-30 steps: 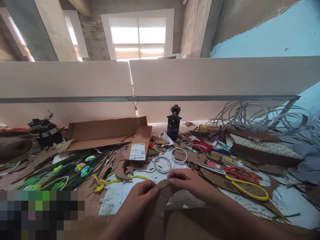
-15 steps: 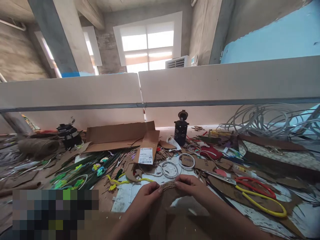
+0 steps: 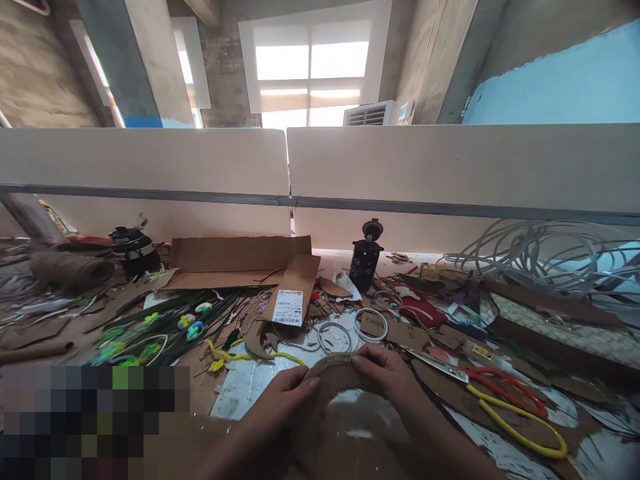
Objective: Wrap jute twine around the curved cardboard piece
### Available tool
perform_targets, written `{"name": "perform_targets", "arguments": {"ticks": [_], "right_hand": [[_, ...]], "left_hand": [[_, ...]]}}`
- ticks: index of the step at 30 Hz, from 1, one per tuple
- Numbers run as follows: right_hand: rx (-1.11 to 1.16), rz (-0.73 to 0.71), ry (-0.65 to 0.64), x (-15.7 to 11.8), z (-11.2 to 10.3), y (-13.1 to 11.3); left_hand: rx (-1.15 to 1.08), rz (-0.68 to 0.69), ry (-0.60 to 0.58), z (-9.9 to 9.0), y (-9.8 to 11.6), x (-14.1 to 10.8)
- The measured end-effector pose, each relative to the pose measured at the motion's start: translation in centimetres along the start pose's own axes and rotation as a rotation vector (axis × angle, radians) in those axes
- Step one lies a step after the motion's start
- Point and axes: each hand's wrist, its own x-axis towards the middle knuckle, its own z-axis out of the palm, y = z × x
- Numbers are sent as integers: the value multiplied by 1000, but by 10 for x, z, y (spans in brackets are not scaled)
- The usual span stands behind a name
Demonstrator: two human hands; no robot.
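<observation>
Between my two hands is a curved brown piece (image 3: 330, 366) with a ridged, cord-like edge, arching near the bottom centre. My left hand (image 3: 286, 399) pinches its left end between thumb and fingers. On the right side of the arch, my right hand (image 3: 384, 375) grips the edge the same way. Two pale rings lie just beyond, one (image 3: 334, 338) behind the arch and another (image 3: 371, 325) to its right. The lower part of the brown piece is dark and hard to make out.
Scissors (image 3: 517, 400) with red and yellow handles lie at the right. A labelled cardboard piece (image 3: 295, 287), a black bottle (image 3: 364, 265) and coiled clear tubing (image 3: 545, 250) stand or lie farther back. Green stems (image 3: 200, 333) spread at the left.
The view has shifted slightly. My hands are a little farther apart along the curved piece, and more of its ridged edge shows between them.
</observation>
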Motion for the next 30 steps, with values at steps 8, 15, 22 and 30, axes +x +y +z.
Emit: {"name": "perform_targets", "arguments": {"ticks": [8,15,22,30], "right_hand": [[-41,33,-83,-2,-4,-6],[44,4,70,-2,-9,-5],[114,20,202,-7,-14,-15],[82,19,214,-5,-13,-20]], "left_hand": [[-64,-3,163,5,0,-8],[135,41,48,-6,11,2],[177,81,91,-20,21,10],[212,78,89,-23,24,11]]}}
